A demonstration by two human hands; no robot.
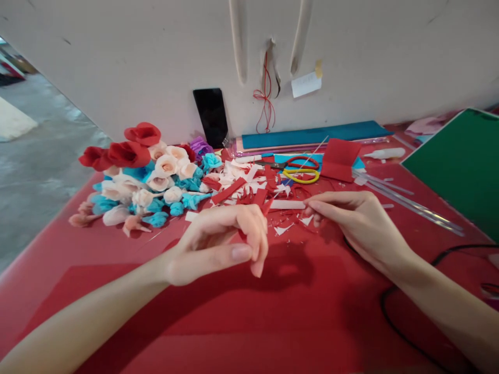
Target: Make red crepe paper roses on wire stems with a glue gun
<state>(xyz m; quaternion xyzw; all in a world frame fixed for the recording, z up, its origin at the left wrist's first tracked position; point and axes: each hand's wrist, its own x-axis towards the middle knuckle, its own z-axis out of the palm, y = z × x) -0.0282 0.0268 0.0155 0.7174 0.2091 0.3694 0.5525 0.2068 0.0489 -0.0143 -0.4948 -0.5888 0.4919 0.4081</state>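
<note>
My left hand point(222, 241) is raised over the near part of the red table, its fingers curled and the thumb against them. Whatever may be inside it is hidden. Just behind its fingers shows a red paper piece point(266, 207); I cannot tell if they touch. From there a thin pale wire point(314, 156) slants up to the right across the scissors point(301, 176), which have red and yellow handles. My right hand point(351, 218) pinches the right end of a narrow white paper strip point(287, 205) between thumb and forefinger. Red and white paper scraps point(237, 179) lie beyond both hands.
Crepe paper flowers point(167, 166) are heaped at the left. A black phone point(212, 117) leans on the wall. Folded red paper point(340, 160), a glue bottle point(385, 154), clear glue sticks point(417, 200) and a green board point(460, 166) lie right. A black cable point(384, 306) curves under my right arm.
</note>
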